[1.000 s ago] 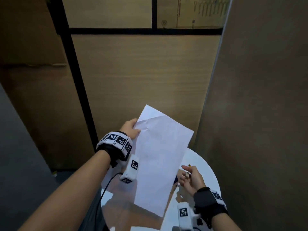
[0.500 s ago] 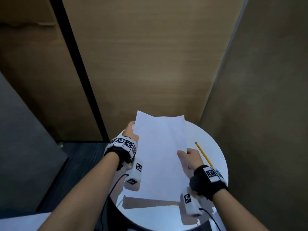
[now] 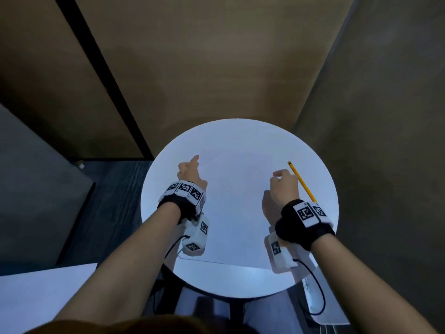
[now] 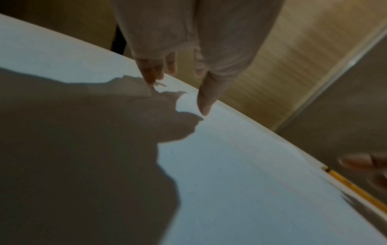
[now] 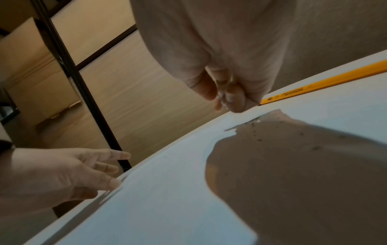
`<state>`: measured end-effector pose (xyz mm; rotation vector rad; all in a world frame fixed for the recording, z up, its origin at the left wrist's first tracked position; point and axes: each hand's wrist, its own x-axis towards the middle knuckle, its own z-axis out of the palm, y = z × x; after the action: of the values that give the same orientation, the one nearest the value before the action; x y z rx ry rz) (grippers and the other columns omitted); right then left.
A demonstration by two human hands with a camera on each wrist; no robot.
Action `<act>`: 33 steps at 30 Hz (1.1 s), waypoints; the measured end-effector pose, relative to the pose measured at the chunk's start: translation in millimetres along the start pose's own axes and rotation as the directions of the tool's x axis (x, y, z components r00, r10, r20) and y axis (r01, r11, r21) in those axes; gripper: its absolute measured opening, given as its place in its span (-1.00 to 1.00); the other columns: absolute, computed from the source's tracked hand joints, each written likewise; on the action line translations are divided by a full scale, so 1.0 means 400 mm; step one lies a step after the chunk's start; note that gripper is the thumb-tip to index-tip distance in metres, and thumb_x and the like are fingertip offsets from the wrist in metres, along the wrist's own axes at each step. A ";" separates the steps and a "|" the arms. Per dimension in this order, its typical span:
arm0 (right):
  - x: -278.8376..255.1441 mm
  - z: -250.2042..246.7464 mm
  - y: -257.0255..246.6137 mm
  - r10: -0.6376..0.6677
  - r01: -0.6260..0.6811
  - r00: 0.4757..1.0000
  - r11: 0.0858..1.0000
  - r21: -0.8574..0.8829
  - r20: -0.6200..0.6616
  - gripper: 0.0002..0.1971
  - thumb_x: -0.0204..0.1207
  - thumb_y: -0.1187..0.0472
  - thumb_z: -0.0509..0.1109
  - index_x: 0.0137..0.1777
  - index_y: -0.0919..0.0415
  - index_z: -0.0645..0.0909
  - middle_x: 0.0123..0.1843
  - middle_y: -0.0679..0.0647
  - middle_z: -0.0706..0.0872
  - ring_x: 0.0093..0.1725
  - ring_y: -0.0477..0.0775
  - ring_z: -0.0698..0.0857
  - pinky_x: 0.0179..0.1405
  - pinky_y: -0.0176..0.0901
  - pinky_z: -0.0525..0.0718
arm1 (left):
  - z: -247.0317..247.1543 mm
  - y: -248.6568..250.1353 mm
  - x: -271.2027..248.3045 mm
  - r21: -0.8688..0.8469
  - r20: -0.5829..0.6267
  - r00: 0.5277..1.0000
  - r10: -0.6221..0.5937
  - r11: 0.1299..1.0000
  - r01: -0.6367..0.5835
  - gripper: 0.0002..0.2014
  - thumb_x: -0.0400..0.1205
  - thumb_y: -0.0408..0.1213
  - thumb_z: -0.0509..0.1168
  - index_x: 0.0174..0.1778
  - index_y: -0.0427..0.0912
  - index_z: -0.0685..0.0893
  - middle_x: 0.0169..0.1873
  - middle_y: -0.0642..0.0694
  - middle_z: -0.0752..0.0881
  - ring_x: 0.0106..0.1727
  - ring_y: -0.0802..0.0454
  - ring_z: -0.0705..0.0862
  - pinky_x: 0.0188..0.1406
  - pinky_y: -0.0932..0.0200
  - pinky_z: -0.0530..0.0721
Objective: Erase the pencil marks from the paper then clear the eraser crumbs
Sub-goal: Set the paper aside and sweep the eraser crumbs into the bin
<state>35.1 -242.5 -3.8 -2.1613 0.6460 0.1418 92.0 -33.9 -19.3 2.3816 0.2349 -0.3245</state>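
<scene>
White paper sheet (image 3: 237, 213) flat on round white table (image 3: 240, 280); crumb-clearing likely underway. Left hand (image 3: 190, 172) relaxed, empty; right hand (image 3: 283, 189) curled, contents unclear. Next: brush dark specks (image 5: 259, 140) away.

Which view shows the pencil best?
The head view: the whole pencil lies on the table, right of the right hand. The right wrist view shows only a close length with print; the left wrist view, a blurred end.

A sheet of paper (image 3: 238, 213) lay flat on the round white table (image 3: 240, 280), between the two hands. The left hand (image 3: 190, 171) hovered with fingers extended; the right hand (image 3: 283, 189) was curled, a yellow pencil (image 3: 304, 184) lying just right of it.
</scene>
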 end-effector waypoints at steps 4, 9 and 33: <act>0.020 0.019 -0.019 -0.085 0.085 0.995 0.996 -0.006 0.055 -0.72 0.64 0.38 0.15 0.31 0.30 0.51 0.32 0.23 0.51 0.30 0.23 0.59 0.21 -0.03 0.58 | 0.010 0.002 -0.008 0.344 0.150 0.974 0.172 0.914 -0.215 -0.16 0.48 -0.06 0.48 0.63 0.05 0.19 0.64 -0.07 -0.02 0.64 -0.11 -0.01 0.56 -0.03 0.11; 0.019 0.026 -0.037 -0.170 0.170 0.980 0.985 0.006 0.100 -0.74 0.50 0.23 0.45 0.17 0.28 0.67 -0.02 0.13 0.70 0.00 0.07 0.67 0.01 -0.16 0.61 | 0.031 0.001 -0.006 0.524 0.503 0.850 0.154 0.728 -0.442 0.04 0.41 0.21 0.45 0.67 0.16 -0.09 0.67 -0.06 -0.21 0.65 -0.24 -0.26 0.57 -0.29 -0.14; 0.015 0.116 -0.093 -0.268 0.483 0.741 0.850 -0.211 0.616 -0.95 0.40 0.31 0.45 -0.19 0.30 0.66 -0.41 -0.03 0.67 -0.54 -0.27 0.60 -0.34 -0.27 0.59 | 0.045 -0.006 0.007 0.526 0.555 0.824 0.113 0.720 -0.453 0.23 0.36 0.16 0.51 0.65 0.03 -0.31 0.65 -0.07 -0.33 0.66 -0.20 -0.29 0.58 -0.26 -0.15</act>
<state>64.2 -190.7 -8.5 -2.3772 -0.2033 0.7015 90.9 -44.0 -34.7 2.8254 -0.6001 -0.9690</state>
